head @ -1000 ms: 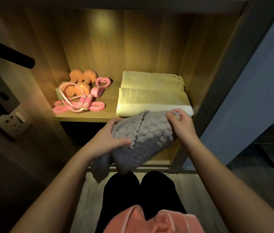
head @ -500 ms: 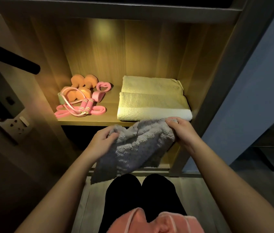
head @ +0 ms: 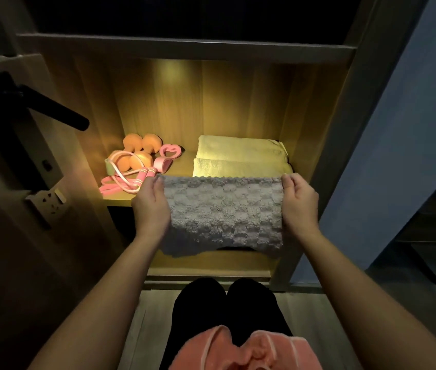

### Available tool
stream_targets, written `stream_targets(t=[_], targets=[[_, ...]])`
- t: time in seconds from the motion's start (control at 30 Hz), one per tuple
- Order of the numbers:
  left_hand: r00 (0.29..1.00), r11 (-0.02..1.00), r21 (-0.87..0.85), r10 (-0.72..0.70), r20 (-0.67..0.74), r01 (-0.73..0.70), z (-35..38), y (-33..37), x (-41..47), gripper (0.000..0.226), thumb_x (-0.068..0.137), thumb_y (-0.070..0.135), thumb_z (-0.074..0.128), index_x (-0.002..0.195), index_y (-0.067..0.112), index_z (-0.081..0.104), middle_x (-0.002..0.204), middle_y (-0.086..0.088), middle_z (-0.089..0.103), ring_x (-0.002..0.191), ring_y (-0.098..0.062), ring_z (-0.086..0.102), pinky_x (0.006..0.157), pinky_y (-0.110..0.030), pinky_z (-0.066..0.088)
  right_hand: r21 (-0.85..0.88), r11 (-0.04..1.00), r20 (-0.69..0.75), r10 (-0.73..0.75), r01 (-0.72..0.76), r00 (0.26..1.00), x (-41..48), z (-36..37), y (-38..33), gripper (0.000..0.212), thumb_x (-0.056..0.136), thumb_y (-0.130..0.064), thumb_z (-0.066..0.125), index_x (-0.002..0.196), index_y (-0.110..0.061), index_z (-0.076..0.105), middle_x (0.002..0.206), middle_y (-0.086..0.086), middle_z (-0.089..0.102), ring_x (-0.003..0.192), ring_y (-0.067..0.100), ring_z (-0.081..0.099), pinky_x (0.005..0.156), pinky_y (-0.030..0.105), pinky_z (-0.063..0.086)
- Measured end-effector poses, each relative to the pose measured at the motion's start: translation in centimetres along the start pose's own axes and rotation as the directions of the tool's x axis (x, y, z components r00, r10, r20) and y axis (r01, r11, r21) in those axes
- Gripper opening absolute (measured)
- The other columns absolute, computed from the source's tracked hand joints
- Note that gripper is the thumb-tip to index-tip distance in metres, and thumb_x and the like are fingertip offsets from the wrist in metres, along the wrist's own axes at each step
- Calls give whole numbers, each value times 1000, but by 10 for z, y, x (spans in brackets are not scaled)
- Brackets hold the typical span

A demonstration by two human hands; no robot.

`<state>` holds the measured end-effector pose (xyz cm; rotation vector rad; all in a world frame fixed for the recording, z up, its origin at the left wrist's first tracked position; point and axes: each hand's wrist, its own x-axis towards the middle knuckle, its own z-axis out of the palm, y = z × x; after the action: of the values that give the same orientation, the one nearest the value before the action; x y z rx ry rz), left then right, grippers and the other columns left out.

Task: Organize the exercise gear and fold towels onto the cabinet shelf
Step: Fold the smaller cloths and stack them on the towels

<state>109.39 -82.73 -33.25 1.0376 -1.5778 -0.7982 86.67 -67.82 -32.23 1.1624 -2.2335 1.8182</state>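
A fluffy grey towel (head: 223, 212) hangs spread flat in front of the lit cabinet shelf (head: 120, 201). My left hand (head: 151, 202) grips its upper left corner and my right hand (head: 298, 200) grips its upper right corner. Behind it, a folded yellow towel (head: 240, 156) lies on the right half of the shelf. On the left half sit orange dumbbells (head: 135, 152), a pink heart-shaped hand grip (head: 167, 158) and a pink skipping rope (head: 123, 182). A pink towel (head: 246, 351) lies on my lap at the bottom.
A black door handle (head: 59, 110) juts out at the left, with a wall socket (head: 48, 201) below it. A grey-framed cabinet side (head: 326, 161) stands right of the shelf, and a blue wall (head: 398, 129) beyond. A lower shelf (head: 211, 265) shows under the grey towel.
The grey towel was bunched between my hands; both hands moved apart and up, and it now hangs stretched flat. The view has tilted so the shelf sits lower.
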Motion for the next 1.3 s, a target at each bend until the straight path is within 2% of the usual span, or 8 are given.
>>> stream_targets(t=[0.27,0.4,0.63,0.73,0.83,1.13,1.23,1.3], targets=[[993,995,-6,-96,72,96,13,-5,10,32,103,34,44,85,12,59,73,-5,55,68,-18,49,60,-34,36,-14,989,77,150,-150,986,13,-6,14,42,103,-30,43,63,-19,39,60,-3,39,54,3,36,54,29,27],[956,972,5,-230,183,233,29,-31,30,37,101,33,47,85,2,61,81,-16,62,76,-26,55,66,-35,40,9,949,189,307,-314,933,30,7,41,40,104,-30,39,77,-5,55,76,6,52,69,15,49,62,30,35],[965,977,187,-142,220,101,85,-64,88,35,102,27,46,77,4,57,73,-7,57,71,-22,51,65,-39,36,-43,950,152,311,-308,938,89,44,85,37,104,-25,39,70,-12,45,69,2,44,65,14,41,60,32,31],[976,979,179,-126,177,94,116,-74,123,30,100,26,51,79,5,60,71,-3,58,66,-13,51,60,-23,39,-72,951,144,307,-300,941,128,63,101,40,104,-27,40,66,-14,47,65,0,46,62,14,43,60,33,32],[974,974,190,-155,162,123,147,-87,159,24,99,25,54,79,13,59,69,5,57,64,-7,50,56,-20,36,-103,926,113,375,-364,920,170,87,121,34,103,-34,43,88,-11,62,84,6,60,79,22,54,71,32,37],[957,892,429,-234,171,142,201,-126,193,25,96,33,59,99,10,67,96,-13,69,88,-30,62,71,-32,41,-505,828,150,362,-243,920,215,124,179,38,101,-31,46,69,-12,51,71,11,52,72,30,50,61,33,31],[979,880,457,-185,88,126,200,-120,187,24,93,31,62,107,11,60,110,-12,62,100,-32,58,79,-42,47,-543,812,144,342,-215,929,214,125,175,20,100,-29,49,101,-12,59,94,12,63,91,34,59,74,38,48],[995,836,540,67,77,-98,197,-112,180,30,91,18,63,119,8,59,122,-15,57,112,-34,53,88,-47,46,-598,785,136,296,-160,945,208,123,165,32,100,-30,47,129,-16,49,122,13,60,108,35,57,88,44,49]])
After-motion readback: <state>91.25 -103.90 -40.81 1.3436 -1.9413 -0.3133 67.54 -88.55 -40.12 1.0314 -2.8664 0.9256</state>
